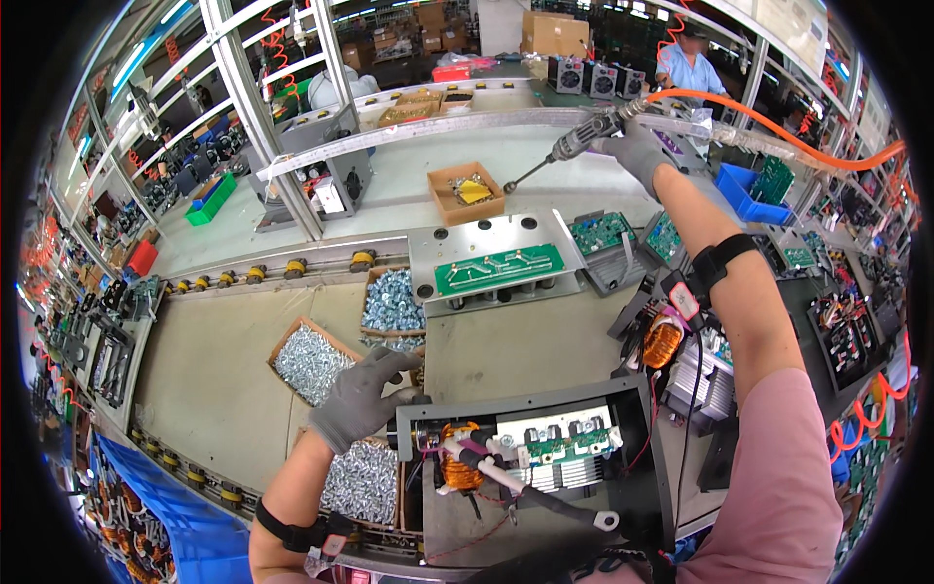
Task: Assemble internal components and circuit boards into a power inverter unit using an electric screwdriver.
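My right hand [637, 156], in a grey glove, is stretched far forward and closed around the rear of a power screwdriver [581, 138]. Its long bit points down and left toward a small cardboard box [465, 193] with hardware and a yellow piece inside. An orange hose [769, 131] runs off rightward from the tool. My gloved left hand [358, 401] hovers at the corner of an open black metal case [525, 401], among boxes of screws, its fingers curved and apart. Inside the case are a copper-wound coil [459, 457], a green board [574, 445] and a thick cable with a ring lug [605, 521].
Boxes of silver screws [311, 362], [362, 482] and bluish fasteners [392, 302] surround my left hand. A metal fixture plate bears a green circuit board [499, 269]. Further coils and heatsinks [699, 375] lie at right. A metal rail [428, 128] crosses beyond; another person [689, 68] sits far right.
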`<action>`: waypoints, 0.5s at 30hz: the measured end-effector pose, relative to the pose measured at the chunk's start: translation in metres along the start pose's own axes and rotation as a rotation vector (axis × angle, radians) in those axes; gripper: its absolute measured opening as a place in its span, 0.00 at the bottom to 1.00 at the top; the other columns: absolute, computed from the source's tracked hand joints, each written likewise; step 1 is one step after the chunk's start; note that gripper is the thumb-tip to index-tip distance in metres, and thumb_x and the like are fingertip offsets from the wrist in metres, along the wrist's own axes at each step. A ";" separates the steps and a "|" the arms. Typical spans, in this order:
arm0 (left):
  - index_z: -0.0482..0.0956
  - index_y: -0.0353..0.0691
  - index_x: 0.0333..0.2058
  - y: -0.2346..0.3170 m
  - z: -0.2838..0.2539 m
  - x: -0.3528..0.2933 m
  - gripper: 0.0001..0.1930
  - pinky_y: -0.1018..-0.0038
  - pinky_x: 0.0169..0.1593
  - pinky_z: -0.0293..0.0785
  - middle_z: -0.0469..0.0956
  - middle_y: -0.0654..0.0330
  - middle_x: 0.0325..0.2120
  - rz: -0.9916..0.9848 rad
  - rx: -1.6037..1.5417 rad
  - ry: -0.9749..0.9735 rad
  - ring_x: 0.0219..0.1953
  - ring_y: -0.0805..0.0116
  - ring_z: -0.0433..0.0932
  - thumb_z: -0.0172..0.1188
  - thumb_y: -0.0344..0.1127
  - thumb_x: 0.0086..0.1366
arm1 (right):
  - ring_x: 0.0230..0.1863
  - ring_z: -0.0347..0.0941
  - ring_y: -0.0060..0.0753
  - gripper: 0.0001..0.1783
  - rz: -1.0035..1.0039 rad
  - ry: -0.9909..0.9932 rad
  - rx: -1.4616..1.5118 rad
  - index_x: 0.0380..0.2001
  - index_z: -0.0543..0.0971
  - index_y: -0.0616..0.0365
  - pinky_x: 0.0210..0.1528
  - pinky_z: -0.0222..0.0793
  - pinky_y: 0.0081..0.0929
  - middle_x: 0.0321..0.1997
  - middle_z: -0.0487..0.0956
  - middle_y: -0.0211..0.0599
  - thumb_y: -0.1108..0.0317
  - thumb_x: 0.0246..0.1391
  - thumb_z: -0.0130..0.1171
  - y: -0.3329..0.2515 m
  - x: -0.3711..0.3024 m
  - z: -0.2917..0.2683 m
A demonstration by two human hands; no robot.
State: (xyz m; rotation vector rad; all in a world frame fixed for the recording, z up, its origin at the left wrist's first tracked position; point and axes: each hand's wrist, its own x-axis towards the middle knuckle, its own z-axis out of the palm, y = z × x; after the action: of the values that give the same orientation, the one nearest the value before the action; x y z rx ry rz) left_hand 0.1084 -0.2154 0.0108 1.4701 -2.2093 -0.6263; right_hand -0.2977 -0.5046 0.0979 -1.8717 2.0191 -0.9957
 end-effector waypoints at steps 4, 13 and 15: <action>0.76 0.44 0.49 -0.028 0.030 -0.031 0.19 0.69 0.42 0.77 0.77 0.56 0.42 -0.158 -0.093 0.083 0.39 0.60 0.80 0.62 0.31 0.56 | 0.33 0.80 0.43 0.23 -0.112 -0.459 -0.613 0.51 0.75 0.55 0.36 0.77 0.36 0.34 0.81 0.46 0.67 0.49 0.60 -0.036 -0.027 -0.027; 0.79 0.39 0.37 -0.089 0.095 -0.093 0.10 0.72 0.33 0.78 0.78 0.63 0.26 -0.416 -0.812 0.030 0.28 0.69 0.79 0.50 0.34 0.67 | 0.30 0.73 0.25 0.16 -0.717 -0.317 0.046 0.39 0.77 0.63 0.35 0.71 0.22 0.31 0.78 0.33 0.60 0.57 0.55 -0.086 -0.263 -0.238; 0.76 0.37 0.42 -0.111 0.103 -0.088 0.11 0.70 0.33 0.75 0.77 0.55 0.34 -0.403 -0.523 -0.049 0.36 0.64 0.78 0.53 0.32 0.62 | 0.31 0.73 0.25 0.18 -0.769 -0.253 0.023 0.41 0.77 0.65 0.36 0.69 0.22 0.32 0.77 0.33 0.59 0.56 0.56 -0.060 -0.337 -0.283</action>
State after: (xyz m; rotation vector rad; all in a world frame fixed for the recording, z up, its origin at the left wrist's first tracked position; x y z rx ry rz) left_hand 0.1643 -0.1569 -0.1447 1.6131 -1.6002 -1.2675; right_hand -0.3558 -0.0915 0.2506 -2.6622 1.1343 -0.8471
